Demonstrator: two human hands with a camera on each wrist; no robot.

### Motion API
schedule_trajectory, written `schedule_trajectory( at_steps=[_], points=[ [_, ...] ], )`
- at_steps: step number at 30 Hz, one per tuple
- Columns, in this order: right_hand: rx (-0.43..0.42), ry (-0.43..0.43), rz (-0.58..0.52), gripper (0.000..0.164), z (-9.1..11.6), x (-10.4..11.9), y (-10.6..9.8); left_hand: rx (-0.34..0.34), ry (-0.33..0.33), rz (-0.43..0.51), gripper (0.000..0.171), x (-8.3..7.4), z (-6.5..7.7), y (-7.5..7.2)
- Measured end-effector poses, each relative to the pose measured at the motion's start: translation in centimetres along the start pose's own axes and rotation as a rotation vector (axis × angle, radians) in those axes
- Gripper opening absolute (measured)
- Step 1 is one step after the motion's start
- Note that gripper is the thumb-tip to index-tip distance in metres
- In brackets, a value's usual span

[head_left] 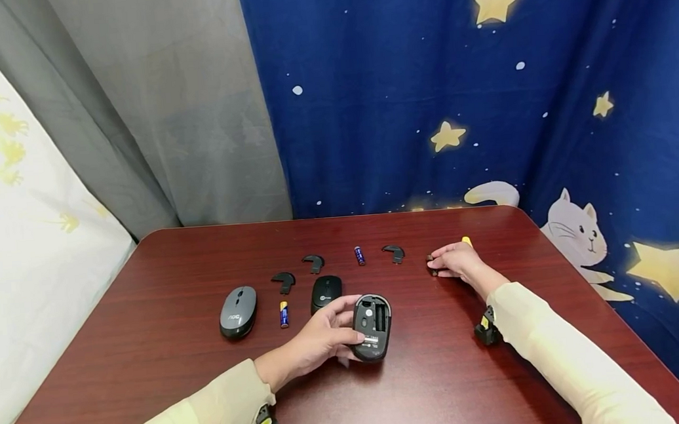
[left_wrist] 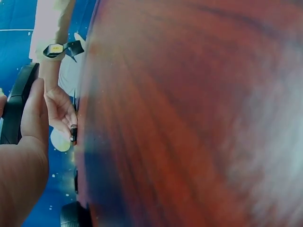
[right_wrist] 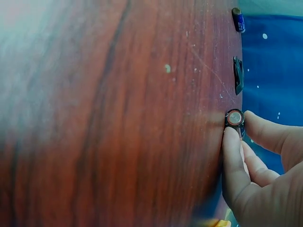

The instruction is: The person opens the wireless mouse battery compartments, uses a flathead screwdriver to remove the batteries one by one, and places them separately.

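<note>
My left hand (head_left: 319,338) holds a black computer mouse (head_left: 373,331), fingers behind it and thumb on its face. Its underside is turned up toward the head camera, and the battery slot in it is uncovered. Over at the back right, my right hand (head_left: 460,260) pinches a dark battery (right_wrist: 234,117) between thumb and fingertips, low at the tabletop. The battery's round end shows in the right wrist view. Just behind the held mouse, another black mouse (head_left: 326,290) sits on the table, partly hidden by my left hand.
A grey mouse (head_left: 238,313) stands at left, with a yellow-and-blue battery (head_left: 284,315) to its right. Farther back lie a blue battery (head_left: 359,256) and three curved black covers, one (head_left: 394,254) near my right hand. Something yellow (head_left: 466,240) shows behind that hand.
</note>
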State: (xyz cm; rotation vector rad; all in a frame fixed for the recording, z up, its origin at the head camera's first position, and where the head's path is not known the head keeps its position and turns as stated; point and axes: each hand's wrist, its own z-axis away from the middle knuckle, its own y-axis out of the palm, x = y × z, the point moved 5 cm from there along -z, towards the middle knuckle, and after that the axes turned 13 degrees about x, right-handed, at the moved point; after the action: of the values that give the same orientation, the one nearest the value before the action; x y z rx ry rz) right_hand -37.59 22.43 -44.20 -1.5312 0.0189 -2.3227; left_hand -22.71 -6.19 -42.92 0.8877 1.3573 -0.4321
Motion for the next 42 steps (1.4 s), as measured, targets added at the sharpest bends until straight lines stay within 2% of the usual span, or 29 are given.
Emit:
schedule_trajectory(
  at_steps=[3, 7, 11, 19, 24, 28, 33, 38, 42],
  points=[
    [-0.014, 0.004, 0.003, 0.039, 0.0, -0.1, -0.1, 0.003, 0.046, -0.082, 0.068, -0.6, -0.2, -0.1],
    [-0.022, -0.001, -0.009, 0.038, 0.2, -0.1, -0.3, 0.001, 0.113, -0.257, 0.063, -1.5, -0.8, -0.2],
    [-0.014, -0.001, -0.030, 0.037, 0.1, -0.2, -0.3, 0.012, 0.170, -0.494, 0.060, -2.4, -1.5, 0.0],
    [0.000, 0.028, -0.068, 0.036, -0.1, -0.1, -0.4, 0.117, 0.257, -0.998, 0.051, -3.5, -2.1, 1.5],
    [0.025, 0.027, -0.075, 0.039, -0.2, 0.0, -0.4, 0.174, 0.286, -1.259, 0.047, -3.6, -2.3, 2.1],
    [0.046, 0.021, -0.079, 0.040, -0.2, 0.0, -0.4, 0.243, 0.378, -1.469, 0.048, -3.5, -2.5, 2.4],
    [0.062, 0.020, -0.087, 0.042, -0.3, 0.0, -0.3, 0.367, 0.522, -1.714, 0.051, -2.7, -2.4, 2.8],
    [0.064, 0.023, -0.091, 0.041, -0.3, -0.1, -0.4, 0.498, 0.664, -1.964, 0.037, -1.8, -1.9, 3.0],
    [0.065, 0.018, -0.087, 0.040, -0.2, -0.1, -0.4, 0.578, 0.724, -2.086, 0.034, -1.3, -1.6, 2.6]
  ],
)
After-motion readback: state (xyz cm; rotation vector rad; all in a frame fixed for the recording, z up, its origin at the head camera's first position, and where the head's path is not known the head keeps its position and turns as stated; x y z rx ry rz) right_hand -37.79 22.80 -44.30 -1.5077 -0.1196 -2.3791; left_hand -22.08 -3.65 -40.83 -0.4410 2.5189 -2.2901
